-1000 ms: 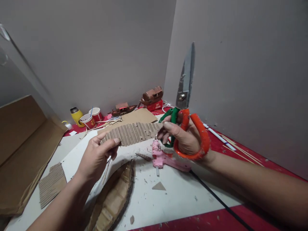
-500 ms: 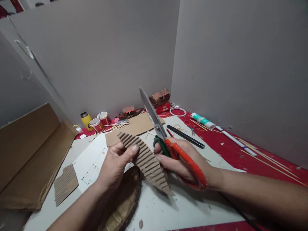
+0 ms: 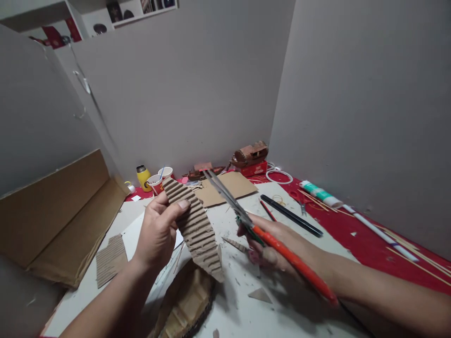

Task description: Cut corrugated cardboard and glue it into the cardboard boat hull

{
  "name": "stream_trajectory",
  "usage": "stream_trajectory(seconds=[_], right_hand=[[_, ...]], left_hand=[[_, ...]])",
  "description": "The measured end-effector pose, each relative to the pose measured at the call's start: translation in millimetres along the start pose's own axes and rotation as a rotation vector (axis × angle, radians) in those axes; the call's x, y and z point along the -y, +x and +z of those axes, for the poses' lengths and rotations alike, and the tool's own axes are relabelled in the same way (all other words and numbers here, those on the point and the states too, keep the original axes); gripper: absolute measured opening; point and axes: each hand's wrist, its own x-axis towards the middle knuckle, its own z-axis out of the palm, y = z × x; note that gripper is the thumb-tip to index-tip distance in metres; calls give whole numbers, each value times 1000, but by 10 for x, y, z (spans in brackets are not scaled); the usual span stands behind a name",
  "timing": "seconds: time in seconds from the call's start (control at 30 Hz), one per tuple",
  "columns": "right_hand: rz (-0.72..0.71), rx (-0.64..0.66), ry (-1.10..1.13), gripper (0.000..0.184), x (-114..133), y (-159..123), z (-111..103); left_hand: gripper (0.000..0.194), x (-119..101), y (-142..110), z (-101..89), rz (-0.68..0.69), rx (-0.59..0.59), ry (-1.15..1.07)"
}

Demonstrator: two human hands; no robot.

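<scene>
A left hand (image 3: 155,230) clamps thumb and fingers on the upper end of a ridged cardboard piece (image 3: 197,225), tilted in the air above a white work surface (image 3: 239,310), while a right hand (image 3: 289,241) closes around the handles of large scissors (image 3: 230,202), some of its fingertips hidden. The blades point up and away, beside the cardboard and apart from it. Careful handling here probably calls for a light pinch that spares the ridges, with the left thumb well clear of the blades and the lower tip free to turn. A hollow cardboard form (image 3: 190,298) sits beneath that tip, likely the nearest obstacle; a blurred pink object (image 3: 253,256) by the right hand could snag the handles. A triangular scrap (image 3: 260,295), a black rod (image 3: 291,216) and small red-handled scissors (image 3: 303,207) lie around, with model boats (image 3: 250,156) at the wall behind
</scene>
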Motion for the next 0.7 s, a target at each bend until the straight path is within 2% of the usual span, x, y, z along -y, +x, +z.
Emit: stream_trajectory(seconds=[0.13, 0.27, 0.43, 0.7], right_hand=[[-66, 16, -265, 38, 124, -17, -20], [-71, 31, -252, 39, 183, -37, -25], [-85, 19, -255, 32, 95, -53, -5], [-71, 10, -253, 29, 78, -82, 9]], left_hand=[[11, -5, -45, 13, 35, 80, -14], [15, 20, -77, 34, 36, 142, -1], [27, 44, -89, 35, 3, 170, -8], [21, 61, -77, 42, 5, 175, -2]])
